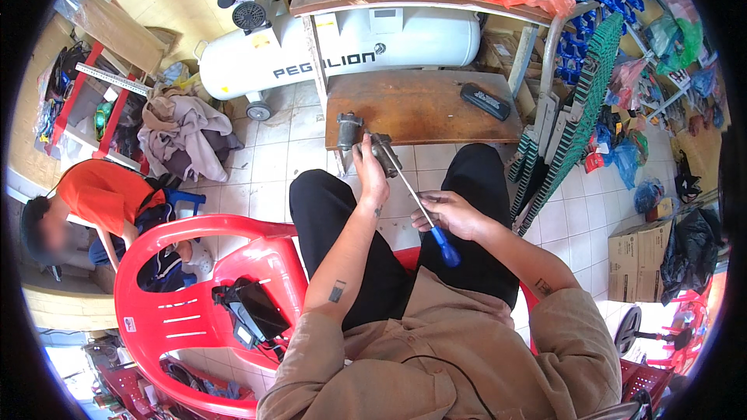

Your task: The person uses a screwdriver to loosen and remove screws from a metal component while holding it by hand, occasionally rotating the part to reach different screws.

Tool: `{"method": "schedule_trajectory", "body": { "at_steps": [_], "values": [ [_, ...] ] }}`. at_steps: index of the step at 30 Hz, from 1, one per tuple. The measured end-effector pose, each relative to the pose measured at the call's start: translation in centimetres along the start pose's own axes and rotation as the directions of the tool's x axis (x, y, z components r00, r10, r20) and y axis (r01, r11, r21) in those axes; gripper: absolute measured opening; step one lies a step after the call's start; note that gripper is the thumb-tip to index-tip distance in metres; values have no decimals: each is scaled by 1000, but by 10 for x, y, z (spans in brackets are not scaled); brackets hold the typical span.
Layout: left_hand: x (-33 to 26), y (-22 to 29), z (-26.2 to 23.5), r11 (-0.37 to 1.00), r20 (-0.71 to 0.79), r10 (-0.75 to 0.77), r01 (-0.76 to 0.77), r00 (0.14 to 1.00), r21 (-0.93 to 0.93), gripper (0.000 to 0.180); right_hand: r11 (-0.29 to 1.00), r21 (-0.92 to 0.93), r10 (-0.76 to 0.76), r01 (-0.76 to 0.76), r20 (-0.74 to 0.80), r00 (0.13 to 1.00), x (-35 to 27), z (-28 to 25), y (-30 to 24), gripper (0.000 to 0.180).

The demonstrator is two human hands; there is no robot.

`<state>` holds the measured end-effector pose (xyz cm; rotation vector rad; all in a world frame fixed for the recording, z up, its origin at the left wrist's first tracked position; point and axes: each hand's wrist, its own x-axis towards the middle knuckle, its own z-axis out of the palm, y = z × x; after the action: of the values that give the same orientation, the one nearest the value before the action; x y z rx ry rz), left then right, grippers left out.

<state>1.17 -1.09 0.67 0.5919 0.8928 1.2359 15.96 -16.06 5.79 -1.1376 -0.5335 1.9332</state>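
Observation:
My left hand (370, 173) is closed around a grey metal part (350, 131) with rounded, cylindrical sections, held just off the near edge of a low wooden shelf. Its far side is hidden by my fingers. In my right hand (453, 215) is a long screwdriver (447, 249) with a blue handle, my fingers around it where shaft and handle meet. The thin shaft slants up and left to the metal part. Whether the tip touches it or lies just beside it, I cannot tell.
A black case (485, 101) lies on the wooden shelf (420, 105), before a white air compressor tank (350, 47). At my left stands a red plastic chair (198, 225) holding a black device; beyond it a person in orange (109, 194) bends over. Folded green-mesh frames (576, 117) lean at right.

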Motion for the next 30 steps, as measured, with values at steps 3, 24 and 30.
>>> {"method": "schedule_trajectory", "body": {
  "at_steps": [3, 24, 30],
  "values": [
    [2, -6, 0, 1000, -56, -16, 17, 998, 19, 67, 998, -69, 2, -2, 8, 1000, 2, 0, 0, 44],
    [-26, -20, 9, 1000, 9, -8, 8, 1000, 28, 59, 946, -292, 131, -141, -54, 990, 13, 10, 24, 28],
    [-31, -6, 17, 999, -63, -21, 23, 998, 29, 42, 964, -262, 17, -49, -121, 993, 12, 11, 24, 28]
  ]
}}
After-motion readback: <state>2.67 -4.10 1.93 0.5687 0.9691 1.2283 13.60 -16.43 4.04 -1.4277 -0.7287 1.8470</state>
